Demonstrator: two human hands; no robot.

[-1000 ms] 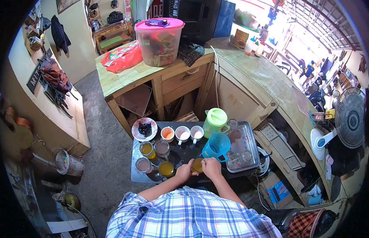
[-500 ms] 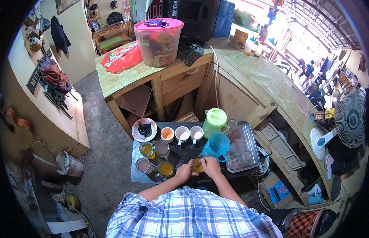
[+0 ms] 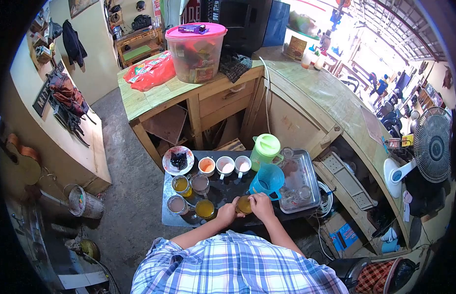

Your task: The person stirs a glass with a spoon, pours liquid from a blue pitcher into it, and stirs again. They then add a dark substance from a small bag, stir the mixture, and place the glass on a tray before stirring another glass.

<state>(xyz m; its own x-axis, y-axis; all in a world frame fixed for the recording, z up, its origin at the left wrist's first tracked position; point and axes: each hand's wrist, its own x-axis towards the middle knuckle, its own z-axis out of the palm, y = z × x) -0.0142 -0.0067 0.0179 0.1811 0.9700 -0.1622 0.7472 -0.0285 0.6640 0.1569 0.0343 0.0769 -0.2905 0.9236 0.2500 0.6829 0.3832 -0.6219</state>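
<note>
My left hand [image 3: 227, 212] is closed on the side of a glass mug [image 3: 244, 205] of yellow-brown drink at the table's near edge. At the mug's right rim is my right hand [image 3: 262, 206], its fingers pinched together; what they hold, if anything, is too small to tell. Left of these stands another glass mug [image 3: 205, 209] of yellow drink, with more mugs of yellow and greyish-brown drink behind it. A blue plastic jug [image 3: 268, 180] stands just beyond my right hand, and behind it a green lidded pitcher [image 3: 266, 151].
Three white cups [image 3: 225, 166] line the table's back beside a plate [image 3: 169, 168] of dark pieces. A clear tray [image 3: 313, 193] with glasses lies at right. Beyond are a wooden counter [image 3: 208, 100], a pink-lidded tub [image 3: 196, 54] and a white fan [image 3: 394, 177].
My hands stay at the same mug, with only a slight shift of the right fingers at its rim. Everything else on the table stands as before.
</note>
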